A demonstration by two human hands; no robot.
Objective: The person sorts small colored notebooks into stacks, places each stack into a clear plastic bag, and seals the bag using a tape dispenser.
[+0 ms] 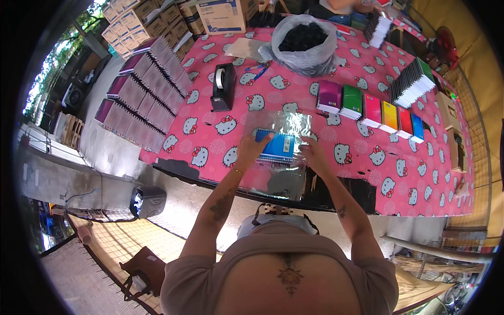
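Note:
A blue spiral notebook (275, 145) lies at the front of the table, its wire coil along the far edge. It rests on a clear, shiny plastic sheet (278, 184) that reaches past it at the far and near sides. My left hand (252, 148) grips the notebook's left end, the thumb lying on its cover. Beside the right end, my right hand (312, 151) has its fingers curled together at the edge of the plastic sheet. What its fingertips pinch is partly lost in glare.
A black tape dispenser (223, 88) and pens (260, 70) lie beyond. Coloured notebooks (371, 109) form a row at right. Stacked spiral notebooks (147, 94) stand at left. Farther back are a plastic bag of black pieces (304, 47), cardboard boxes (223, 17) and another person (336, 6).

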